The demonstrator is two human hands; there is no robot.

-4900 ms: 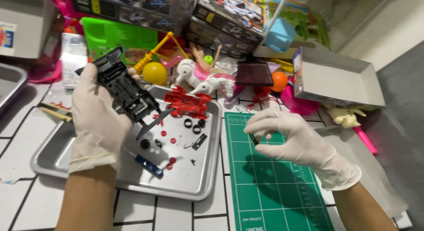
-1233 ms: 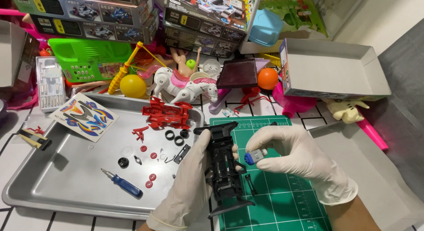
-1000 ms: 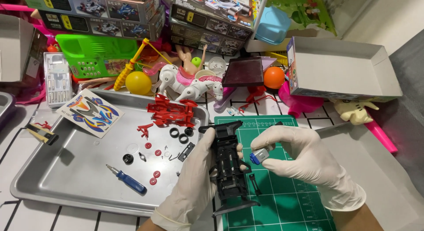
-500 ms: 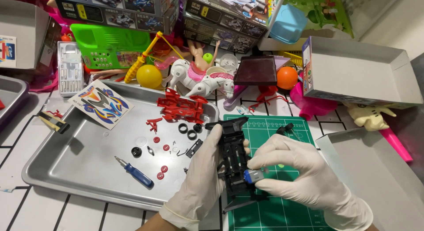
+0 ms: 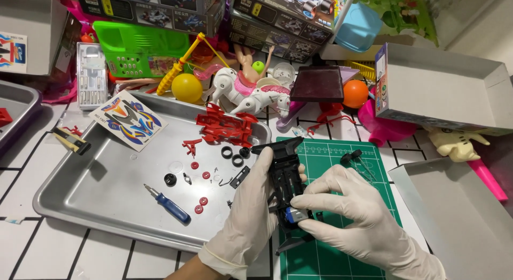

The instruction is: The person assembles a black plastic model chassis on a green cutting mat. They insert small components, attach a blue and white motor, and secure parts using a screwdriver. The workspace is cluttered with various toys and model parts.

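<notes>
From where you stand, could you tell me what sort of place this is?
Probably a hobby bench for building toy model cars: boxed car kits at the back, a green cutting mat, and a metal tray holding small red parts and a blue screwdriver.

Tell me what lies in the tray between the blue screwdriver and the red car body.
Head view: between the blue screwdriver and red car body lie small red wheels, a black tyre and tiny metal bits.

Left hand point(image 5: 251, 221) in thin whitish disposable glove, rolled cuff at wrist, forearm bare. Right hand point(image 5: 352, 216) in matching glove, wrinkled, snug over fingers.
</notes>
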